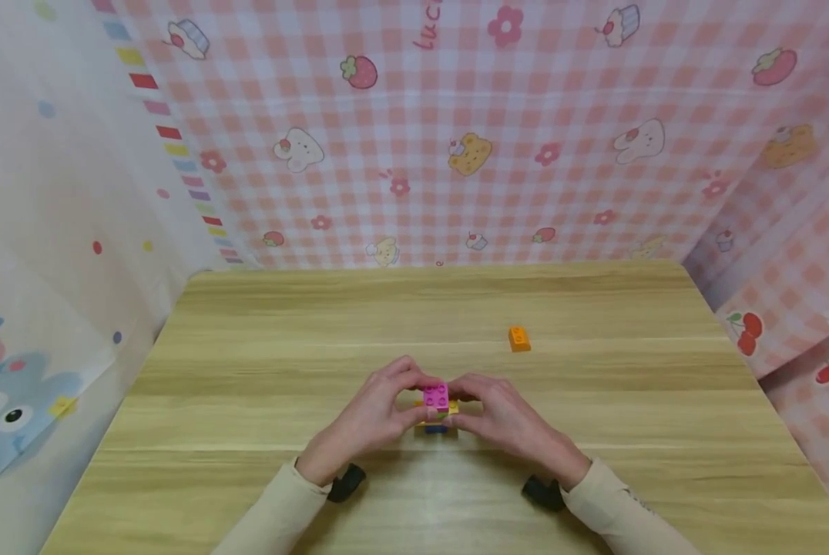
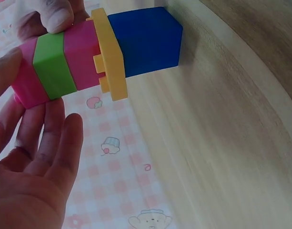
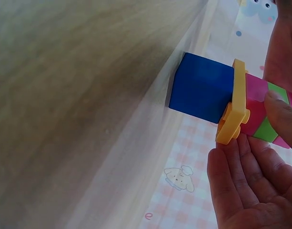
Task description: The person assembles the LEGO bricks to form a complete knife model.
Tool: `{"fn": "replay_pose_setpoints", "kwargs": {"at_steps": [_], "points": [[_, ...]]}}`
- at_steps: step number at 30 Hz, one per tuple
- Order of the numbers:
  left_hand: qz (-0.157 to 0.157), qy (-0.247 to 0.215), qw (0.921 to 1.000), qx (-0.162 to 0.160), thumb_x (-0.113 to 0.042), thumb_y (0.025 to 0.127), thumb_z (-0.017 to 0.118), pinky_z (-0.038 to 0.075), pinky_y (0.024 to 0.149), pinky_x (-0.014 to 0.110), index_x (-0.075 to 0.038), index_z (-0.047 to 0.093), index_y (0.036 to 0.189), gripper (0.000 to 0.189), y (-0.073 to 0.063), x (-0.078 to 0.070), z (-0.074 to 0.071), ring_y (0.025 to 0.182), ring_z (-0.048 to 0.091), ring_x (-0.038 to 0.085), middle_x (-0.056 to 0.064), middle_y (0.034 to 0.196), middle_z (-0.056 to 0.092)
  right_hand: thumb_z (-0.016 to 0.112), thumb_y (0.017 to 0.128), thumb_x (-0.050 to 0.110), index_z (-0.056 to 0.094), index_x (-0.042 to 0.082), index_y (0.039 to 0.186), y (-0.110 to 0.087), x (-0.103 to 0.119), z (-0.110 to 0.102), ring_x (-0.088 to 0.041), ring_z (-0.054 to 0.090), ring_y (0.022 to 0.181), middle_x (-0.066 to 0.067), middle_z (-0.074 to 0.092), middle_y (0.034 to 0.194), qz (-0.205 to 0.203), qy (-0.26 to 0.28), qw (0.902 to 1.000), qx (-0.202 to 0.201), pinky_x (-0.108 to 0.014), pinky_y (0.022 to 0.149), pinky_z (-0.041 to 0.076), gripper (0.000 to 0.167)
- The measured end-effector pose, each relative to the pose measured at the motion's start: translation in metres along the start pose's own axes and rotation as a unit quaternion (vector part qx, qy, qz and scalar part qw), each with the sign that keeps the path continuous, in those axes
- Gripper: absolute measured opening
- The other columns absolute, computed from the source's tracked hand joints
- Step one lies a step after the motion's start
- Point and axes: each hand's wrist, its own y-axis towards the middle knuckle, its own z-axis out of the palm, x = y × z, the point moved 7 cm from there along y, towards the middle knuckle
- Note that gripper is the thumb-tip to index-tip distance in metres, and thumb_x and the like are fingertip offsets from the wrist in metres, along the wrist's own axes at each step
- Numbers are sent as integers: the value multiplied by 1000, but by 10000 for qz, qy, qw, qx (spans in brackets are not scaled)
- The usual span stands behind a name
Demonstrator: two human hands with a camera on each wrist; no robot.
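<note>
A stack of toy building bricks stands upright on the wooden table between my two hands. From the bottom it has a blue block [image 2: 148,43], a wider yellow plate [image 2: 113,62], a pink brick [image 2: 82,56], a green brick [image 2: 54,69] and a top pink brick [image 1: 436,395]. My left hand [image 1: 380,408] pinches the top pink brick between thumb and fingers. From the other side my right hand [image 1: 503,416] grips the stack, its thumb [image 3: 282,114] over the green brick just below the top. In the head view, hands and upper bricks hide much of the stack.
A loose orange brick [image 1: 519,339] lies on the table [image 1: 303,331], beyond my right hand. Black wrist-worn pieces show under the left wrist [image 1: 347,483] and the right wrist [image 1: 544,493]. A pink checked cloth [image 1: 421,116] hangs behind the table's far edge.
</note>
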Motion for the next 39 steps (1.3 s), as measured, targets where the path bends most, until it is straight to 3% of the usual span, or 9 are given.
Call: {"fn": "replay_pose_setpoints", "kwargs": {"at_steps": [7, 13, 17, 26, 31, 39], "points": [[-254, -218, 9993, 160, -15, 90, 81, 51, 96, 49, -12, 73, 122, 33, 2, 2, 5, 109, 63, 25, -8, 105, 59, 81, 91, 16, 72, 9, 122, -1, -3, 1, -21, 69, 110, -4, 73, 118, 32, -32, 10000, 23, -38, 97, 57, 33], [-262, -709, 9971, 124, -13, 89, 82, 55, 99, 37, -12, 73, 119, 32, 9, 6, 7, 108, 64, 17, -7, 106, 62, 82, 90, 19, 72, 10, 122, -2, -6, -3, -21, 69, 110, -4, 73, 119, 54, -13, 9999, -90, -38, 97, 57, 35], [-370, -1293, 9909, 58, -14, 88, 84, 56, 97, 33, -14, 73, 118, 32, 9, 13, 8, 106, 64, 15, -6, 110, 65, 83, 90, 18, 72, 10, 122, -2, -5, -4, -20, 69, 110, -3, 73, 118, 27, 25, 9999, -113, -37, 97, 57, 35], [-768, -2374, 9682, -205, -11, 87, 84, 57, 97, 42, -9, 71, 114, 30, 1, 27, 12, 107, 66, 23, 3, 114, 67, 82, 91, 18, 72, 11, 123, -1, -5, 1, -20, 69, 111, -2, 73, 119, 44, 177, 9997, -130, -37, 98, 57, 34], [-791, -2308, 9694, -285, -11, 88, 83, 56, 99, 37, -10, 71, 112, 27, -2, 28, 13, 109, 64, 20, 2, 115, 68, 82, 91, 20, 72, 11, 123, -1, -5, 3, -19, 69, 111, -2, 73, 119, 61, 154, 9998, -108, -36, 98, 56, 34], [-616, -2183, 9733, -348, -12, 88, 83, 54, 102, 39, -10, 71, 113, 28, -4, 27, 14, 110, 64, 21, 2, 115, 67, 82, 91, 18, 72, 11, 124, -1, -4, 2, -19, 69, 111, -2, 73, 119, 43, 12, 10000, -57, -36, 98, 56, 35]]}}
